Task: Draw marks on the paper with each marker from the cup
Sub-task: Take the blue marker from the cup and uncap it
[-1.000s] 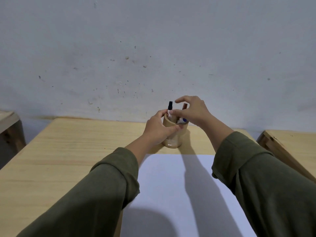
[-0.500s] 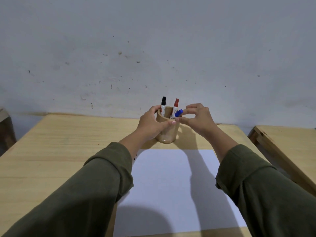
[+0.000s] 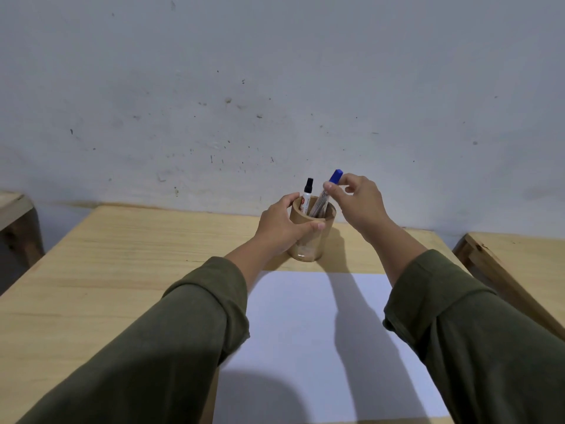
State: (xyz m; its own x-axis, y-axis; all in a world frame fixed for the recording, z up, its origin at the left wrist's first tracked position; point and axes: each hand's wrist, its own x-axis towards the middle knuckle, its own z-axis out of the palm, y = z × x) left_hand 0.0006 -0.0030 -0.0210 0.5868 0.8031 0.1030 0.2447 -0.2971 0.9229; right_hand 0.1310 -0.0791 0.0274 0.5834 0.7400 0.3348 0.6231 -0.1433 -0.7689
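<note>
A round wooden cup stands on the table just beyond a blank white sheet of paper. My left hand is wrapped around the cup's left side. My right hand pinches a blue-capped marker near its cap; the marker is tilted, its lower end still inside the cup. A black-capped marker stands upright in the cup. The red marker is hidden behind the blue one.
The light wooden table backs against a grey wall. Another wooden table stands close on the right, and a wooden piece sits at the left edge.
My right hand has risen from the cup's rim, drawing the blue marker up and partly out of the cup. My left hand still holds the cup.
</note>
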